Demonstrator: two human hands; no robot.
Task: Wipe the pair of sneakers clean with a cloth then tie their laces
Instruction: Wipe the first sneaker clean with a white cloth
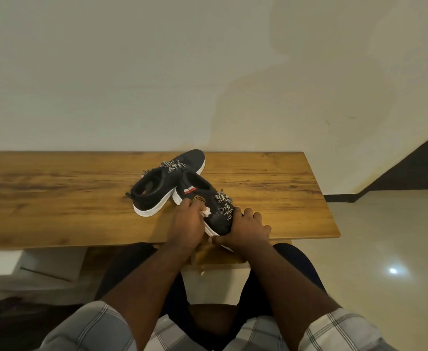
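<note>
We see two dark sneakers with white soles on a wooden tabletop (55,198) that stands against a pale wall (131,72). The far sneaker (157,188) sits flat near the middle of the tabletop, its toe pointing away toward the wall and its open top facing us. Its black-and-white laces (170,166) lie loose over its tongue. The near sneaker (202,198) is tilted onto its side, with its heel touching the far sneaker and its toe at the front edge of the tabletop. It has a red and white stripe on its side and a small gold badge. Its laces (225,206) are loose too. Our left hand (186,224) presses a small white cloth (206,211) against the side of the near sneaker, with the fingers curled around the cloth so that only a little bit of it peeks out. Our right hand (248,229) grips the toe end of the same sneaker, fingers bent over the top and thumb under the white sole. Both bare forearms reach forward from plaid sleeves (93,328) at the bottom. Under the tabletop we see dark trousers, and to the right a shiny pale floor (385,236) with a bright spot of light on it.
</note>
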